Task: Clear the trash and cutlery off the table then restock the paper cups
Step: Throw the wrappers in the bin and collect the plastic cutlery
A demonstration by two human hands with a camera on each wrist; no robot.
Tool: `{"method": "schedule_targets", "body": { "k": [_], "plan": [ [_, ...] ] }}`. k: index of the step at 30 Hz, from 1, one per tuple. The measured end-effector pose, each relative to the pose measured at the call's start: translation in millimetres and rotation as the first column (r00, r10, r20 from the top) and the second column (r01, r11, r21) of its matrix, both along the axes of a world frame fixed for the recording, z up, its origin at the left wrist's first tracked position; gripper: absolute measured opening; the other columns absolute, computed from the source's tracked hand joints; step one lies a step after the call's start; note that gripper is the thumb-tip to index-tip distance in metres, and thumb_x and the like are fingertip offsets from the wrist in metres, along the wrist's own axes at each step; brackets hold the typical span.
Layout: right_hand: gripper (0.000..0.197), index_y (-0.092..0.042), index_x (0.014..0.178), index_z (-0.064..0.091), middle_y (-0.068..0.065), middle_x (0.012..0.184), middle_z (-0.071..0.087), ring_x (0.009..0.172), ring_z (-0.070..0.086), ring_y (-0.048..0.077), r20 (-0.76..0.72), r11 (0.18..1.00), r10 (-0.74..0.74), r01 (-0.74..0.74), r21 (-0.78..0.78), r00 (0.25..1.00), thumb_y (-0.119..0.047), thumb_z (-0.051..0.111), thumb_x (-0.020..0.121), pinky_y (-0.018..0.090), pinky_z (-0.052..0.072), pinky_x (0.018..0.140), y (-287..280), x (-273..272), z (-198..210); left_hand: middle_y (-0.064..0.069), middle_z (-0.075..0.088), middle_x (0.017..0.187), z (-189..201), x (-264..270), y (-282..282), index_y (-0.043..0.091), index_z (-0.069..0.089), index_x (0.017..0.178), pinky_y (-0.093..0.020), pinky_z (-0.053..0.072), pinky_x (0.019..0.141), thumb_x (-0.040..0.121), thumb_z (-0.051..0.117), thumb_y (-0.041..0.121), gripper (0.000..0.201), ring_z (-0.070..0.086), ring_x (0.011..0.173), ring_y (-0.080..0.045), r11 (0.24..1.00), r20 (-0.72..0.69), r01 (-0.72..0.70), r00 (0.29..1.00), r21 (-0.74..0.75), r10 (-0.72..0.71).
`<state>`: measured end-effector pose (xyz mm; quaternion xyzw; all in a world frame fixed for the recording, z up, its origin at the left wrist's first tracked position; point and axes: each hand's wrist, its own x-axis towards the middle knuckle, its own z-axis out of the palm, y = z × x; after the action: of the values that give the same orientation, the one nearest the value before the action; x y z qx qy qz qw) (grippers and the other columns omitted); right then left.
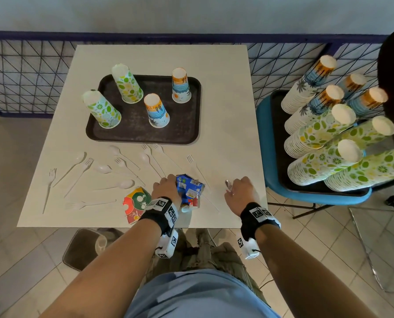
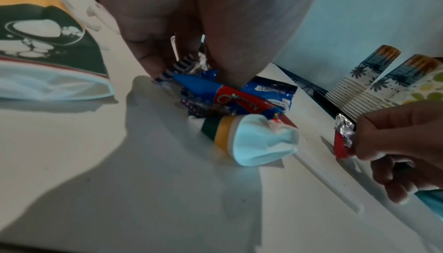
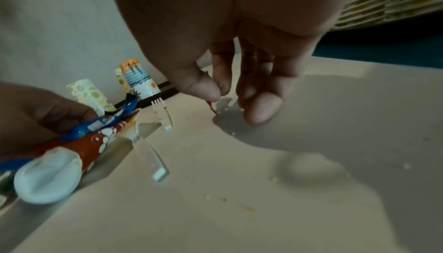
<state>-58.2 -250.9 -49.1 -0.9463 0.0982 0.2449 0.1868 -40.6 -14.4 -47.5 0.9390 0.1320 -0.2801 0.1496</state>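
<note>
At the white table's (image 1: 225, 111) front edge, my left hand (image 1: 168, 188) grips a bundle of trash: crumpled blue wrappers (image 2: 268, 92) and a crushed paper cup (image 2: 254, 139). To its right, my right hand (image 1: 236, 190) pinches a small red-and-foil wrapper (image 2: 344, 137) between thumb and fingers (image 3: 203, 88), just above the tabletop. A flattened red, green and yellow cup (image 1: 135, 203) lies left of my left wrist. Several white plastic forks and spoons (image 1: 81, 171) lie scattered over the front half. Behind them, a black tray (image 1: 134, 131) holds several upturned paper cups (image 1: 156, 111).
A blue chair (image 1: 263, 143) at the right carries a second black tray with several tall leaning stacks of paper cups (image 1: 317, 131). A dark bin (image 1: 81, 249) stands on the tiled floor under the table's front left. A wire-mesh fence runs behind.
</note>
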Motion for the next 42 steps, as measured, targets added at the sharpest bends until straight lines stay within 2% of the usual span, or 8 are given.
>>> {"method": "schedule_targets", "body": {
  "k": [7, 14, 22, 28, 31, 35, 39, 42],
  "plan": [
    [0.023, -0.018, 0.065, 0.04, -0.005, 0.061, 0.046, 0.06, 0.045, 0.023, 0.05, 0.938, -0.257, 0.237, 0.252, 0.965, -0.032, 0.055, 0.075, 0.031, 0.043, 0.055, -3.8, -6.8, 7.2, -0.01, 0.07, 0.121, 8.7, 0.0, 14.5, 0.013, 0.061, 0.123, -0.039, 0.051, 0.091, 0.095, 0.066, 0.032, 0.034, 0.065, 0.11, -0.032, 0.994, -0.017, 0.015, 1.0, -0.105, -0.017],
    [0.011, -0.039, 0.08, 0.053, -0.023, 0.097, 0.067, 0.079, 0.067, 0.01, 0.157, 0.938, -0.072, 0.014, 0.346, 0.985, -0.049, 0.052, 0.079, 0.034, 0.059, 0.074, 29.9, -4.3, 30.3, -0.01, 0.073, 0.096, 11.0, -12.4, 32.2, 0.006, 0.07, 0.107, -0.026, 0.043, 0.067, 0.091, 0.075, 0.02, 0.022, 0.064, 0.083, -0.023, 0.909, 0.094, -0.199, 0.964, -0.367, 0.249],
    [0.016, -0.018, 0.092, 0.054, 0.005, 0.102, 0.061, 0.088, 0.059, 0.026, 0.182, 0.897, 0.297, -0.339, 0.284, 0.937, -0.024, 0.045, 0.103, 0.037, 0.052, 0.079, 90.5, 7.3, 60.9, -0.008, 0.071, 0.099, 26.9, -17.9, 25.7, 0.013, 0.061, 0.108, -0.027, 0.045, 0.064, 0.097, 0.064, 0.021, 0.014, 0.065, 0.083, -0.023, 0.796, 0.069, -0.22, 0.948, -0.563, 0.31],
    [0.035, -0.018, 0.132, 0.053, 0.012, 0.129, 0.05, 0.112, 0.054, 0.031, 0.121, 0.869, 0.49, -0.495, 0.006, 0.863, -0.032, 0.037, 0.104, 0.049, 0.051, 0.095, 106.8, 6.7, 53.1, -0.014, 0.069, 0.111, 39.8, -33.3, 22.3, 0.011, 0.053, 0.127, -0.023, 0.057, 0.052, 0.103, 0.059, 0.014, 0.025, 0.071, 0.078, -0.02, 0.504, -0.123, -0.373, 0.879, -0.779, 0.46],
    [0.035, -0.024, 0.131, 0.05, 0.013, 0.13, 0.041, 0.105, 0.052, 0.034, 0.108, 0.863, 0.506, -0.502, -0.064, 0.856, -0.038, 0.036, 0.102, 0.051, 0.052, 0.089, 110.2, 1.6, 54.7, -0.02, 0.072, 0.12, 43.2, -39.3, 19.0, 0.02, 0.06, 0.123, -0.039, 0.063, 0.069, 0.104, 0.054, 0.012, 0.022, 0.075, 0.084, -0.024, 0.328, -0.189, -0.405, 0.827, -0.854, 0.53],
    [0.03, -0.022, 0.119, 0.059, 0.012, 0.119, 0.039, 0.085, 0.06, 0.034, 0.147, 0.87, 0.474, -0.488, 0.077, 0.868, -0.033, 0.04, 0.1, 0.047, 0.058, 0.082, 118.0, 1.4, 53.0, -0.004, 0.073, 0.1, 54.7, -48.6, 18.8, 0.022, 0.064, 0.121, -0.018, 0.057, 0.052, 0.107, 0.051, 0.035, 0.024, 0.073, 0.063, 0.0, 0.497, -0.046, -0.347, 0.853, -0.795, 0.52],
    [0.015, -0.022, 0.097, 0.054, 0.011, 0.113, 0.04, 0.078, 0.059, 0.033, 0.191, 0.838, 0.486, -0.517, 0.175, 0.853, -0.032, 0.043, 0.102, 0.049, 0.056, 0.08, 126.4, -2.2, 54.6, -0.008, 0.073, 0.099, 51.5, -58.3, 35.3, 0.021, 0.065, 0.116, -0.032, 0.062, 0.051, 0.104, 0.057, 0.034, 0.019, 0.074, 0.074, -0.017, 0.475, -0.073, -0.415, 0.807, -0.776, 0.586],
    [0.018, -0.023, 0.086, 0.05, 0.004, 0.107, 0.039, 0.076, 0.059, 0.028, 0.229, 0.824, 0.463, -0.511, 0.244, 0.856, -0.032, 0.049, 0.101, 0.048, 0.055, 0.08, 136.9, -7.4, 57.9, -0.006, 0.076, 0.099, 47.3, -64.8, 52.2, 0.022, 0.068, 0.113, -0.031, 0.061, 0.06, 0.102, 0.06, 0.031, 0.016, 0.074, 0.079, -0.02, 0.6, 0.074, -0.359, 0.815, -0.715, 0.575]
  ]
}}
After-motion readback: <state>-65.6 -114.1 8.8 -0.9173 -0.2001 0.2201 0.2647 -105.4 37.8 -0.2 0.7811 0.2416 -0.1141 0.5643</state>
